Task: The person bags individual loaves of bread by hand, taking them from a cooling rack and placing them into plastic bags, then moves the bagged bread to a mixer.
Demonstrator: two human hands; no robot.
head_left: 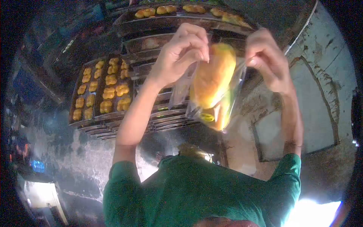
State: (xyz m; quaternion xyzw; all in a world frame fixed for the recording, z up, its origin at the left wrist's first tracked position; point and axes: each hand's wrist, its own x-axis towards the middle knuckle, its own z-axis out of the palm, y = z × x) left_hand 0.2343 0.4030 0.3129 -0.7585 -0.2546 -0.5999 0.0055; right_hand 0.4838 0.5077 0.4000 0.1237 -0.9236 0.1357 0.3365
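A clear plastic bag hangs between my two hands, with golden bread inside it. One long roll fills the upper part, and more pieces show lower down, near a small yellow-green patch on the bag. My left hand is closed in a pinch at the bag's upper left edge. On the other side, my right hand has its fingers curled together at the upper right edge. The thin film at the fingertips is hard to make out.
Dark trays of small golden buns stand at the left, on stacked trays. Another tray with buns lies at the far top. A stained wall panel is at the right. Bright light comes in at the lower right.
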